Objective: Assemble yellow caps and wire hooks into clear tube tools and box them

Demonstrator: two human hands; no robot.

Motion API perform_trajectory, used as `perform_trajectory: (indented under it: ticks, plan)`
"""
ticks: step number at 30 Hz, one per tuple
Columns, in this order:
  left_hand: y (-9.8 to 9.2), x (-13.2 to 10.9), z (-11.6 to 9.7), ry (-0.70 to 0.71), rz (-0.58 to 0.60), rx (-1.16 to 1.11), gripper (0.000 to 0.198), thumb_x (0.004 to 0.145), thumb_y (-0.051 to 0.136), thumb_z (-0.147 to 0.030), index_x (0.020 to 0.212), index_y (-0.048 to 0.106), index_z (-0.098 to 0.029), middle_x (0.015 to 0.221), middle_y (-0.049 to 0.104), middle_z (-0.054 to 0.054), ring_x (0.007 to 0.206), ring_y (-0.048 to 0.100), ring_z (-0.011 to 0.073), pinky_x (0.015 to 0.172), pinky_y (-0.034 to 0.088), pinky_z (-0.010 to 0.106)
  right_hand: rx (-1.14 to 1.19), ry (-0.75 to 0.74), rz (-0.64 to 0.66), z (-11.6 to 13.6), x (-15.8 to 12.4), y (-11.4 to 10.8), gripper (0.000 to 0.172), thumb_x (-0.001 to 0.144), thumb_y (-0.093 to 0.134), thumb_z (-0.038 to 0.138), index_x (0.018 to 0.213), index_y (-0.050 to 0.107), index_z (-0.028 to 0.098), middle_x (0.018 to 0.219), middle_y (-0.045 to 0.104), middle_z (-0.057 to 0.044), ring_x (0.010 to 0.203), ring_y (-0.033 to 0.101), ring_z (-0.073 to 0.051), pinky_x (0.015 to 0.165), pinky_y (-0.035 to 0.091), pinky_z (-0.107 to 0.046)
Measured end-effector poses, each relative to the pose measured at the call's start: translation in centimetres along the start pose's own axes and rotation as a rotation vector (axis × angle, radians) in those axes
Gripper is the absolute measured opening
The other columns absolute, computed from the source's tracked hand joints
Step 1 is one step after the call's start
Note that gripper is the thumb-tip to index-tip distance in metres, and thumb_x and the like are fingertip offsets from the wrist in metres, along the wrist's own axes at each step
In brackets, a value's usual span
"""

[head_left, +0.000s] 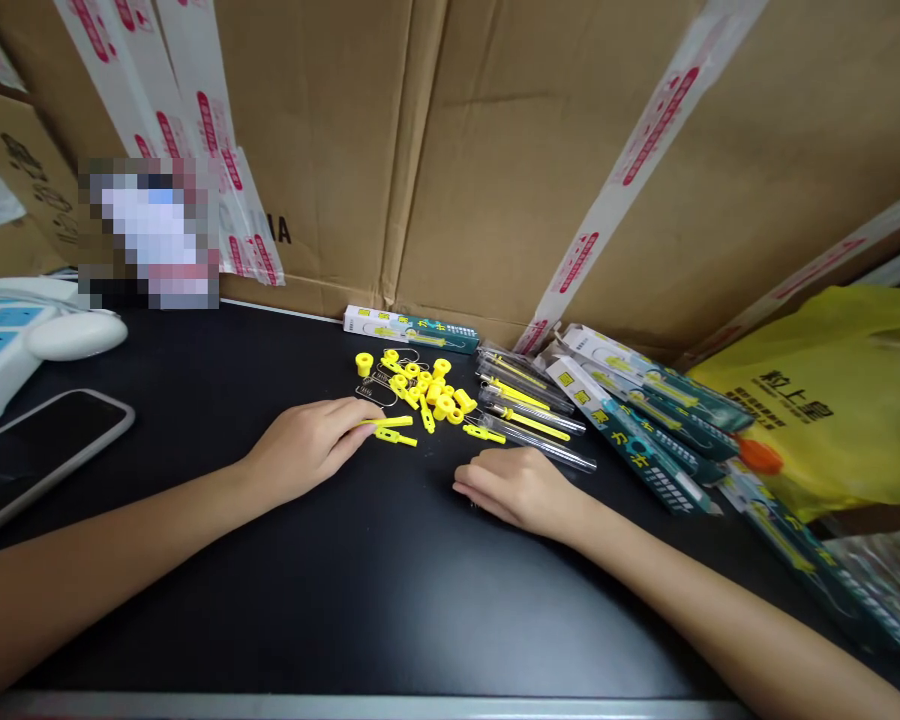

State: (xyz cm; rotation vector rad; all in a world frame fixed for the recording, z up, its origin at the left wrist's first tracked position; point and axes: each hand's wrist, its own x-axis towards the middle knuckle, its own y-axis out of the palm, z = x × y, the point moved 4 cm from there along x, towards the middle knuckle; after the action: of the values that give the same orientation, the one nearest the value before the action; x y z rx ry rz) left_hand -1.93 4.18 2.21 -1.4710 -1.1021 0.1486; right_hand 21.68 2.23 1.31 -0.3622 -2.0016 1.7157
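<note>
My left hand (311, 440) pinches a slim yellow plastic piece (394, 422) between thumb and fingertips, just above the black tabletop. Another flat yellow piece (397, 438) lies right below it. Beyond the fingertips is a loose pile of yellow plastic caps (441, 395), with metal springs with wire hooks (379, 390) at its left side. To the right of the pile, several clear plastic tubes (540, 440) lie side by side, some with yellow strips inside. Near their front ends my right hand (525, 488) rests on the table, its fingers curled inward. Whatever it holds, if anything, is hidden.
Spring-scale boxes (630, 430) lie stacked at the right, with one box (411, 328) at the back. Behind them stands a taped cardboard wall (495, 170). A yellow bag (832, 400) is far right; a phone (45, 455) and a white device (75, 335) are at left.
</note>
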Motion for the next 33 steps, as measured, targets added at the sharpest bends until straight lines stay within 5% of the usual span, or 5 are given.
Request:
perform_trajectory:
  ticks: [6,10,18,23,33]
  plan:
    - [-0.3,0.0,0.2,-0.060,-0.011,-0.079,0.023,0.097,0.042,-0.029,0.105,0.061,-0.019,0.100,0.072,0.003,0.084,0.068,0.0145,0.076,0.051,0.025,0.184,-0.008,0.143,0.9,0.1,-0.8,0.032,0.099,0.037,0.042,0.096,0.057,0.017,0.078,0.065,-0.004,0.066,0.057,-0.014,0.060,0.035,-0.025]
    - [-0.3,0.2,0.7,-0.183,-0.046,-0.185,0.020,0.096,0.043,-0.029,0.103,0.059,-0.019,0.091,0.071,0.001,0.077,0.067,0.0138,0.070,0.049,0.024,0.086,0.022,0.250,1.8,0.2,-1.0,0.023,0.099,0.035,0.022,0.089,0.054,0.018,0.077,0.060,-0.003,0.065,0.053,-0.014,0.059,0.034,-0.026]
    - [-0.2,0.1,0.9,-0.206,-0.084,-0.255,0.019,0.095,0.044,-0.028,0.103,0.058,-0.018,0.088,0.069,0.002,0.077,0.066,0.0142,0.070,0.048,0.024,-0.193,-0.040,-0.063,1.0,5.6,-1.3,0.023,0.099,0.038,0.024,0.087,0.057,0.017,0.081,0.062,-0.005,0.076,0.055,-0.018,0.065,0.037,-0.030]
    - [-0.4,-0.1,0.7,-0.179,-0.073,-0.229,0.018,0.095,0.044,-0.027,0.103,0.059,-0.019,0.090,0.069,0.001,0.081,0.066,0.0147,0.072,0.047,0.025,-0.292,-0.040,-0.095,-0.1,9.4,-0.5,0.017,0.095,0.050,0.027,0.088,0.061,0.015,0.084,0.064,-0.008,0.078,0.054,-0.021,0.068,0.038,-0.032]
    - [-0.3,0.1,1.3,-0.187,-0.049,-0.211,0.017,0.096,0.042,-0.026,0.101,0.057,-0.019,0.087,0.068,0.000,0.081,0.065,0.0149,0.074,0.047,0.027,-0.200,0.299,-0.203,-6.2,5.0,-4.1,0.017,0.095,0.049,0.027,0.090,0.062,0.017,0.083,0.064,-0.007,0.080,0.055,-0.022,0.070,0.040,-0.031]
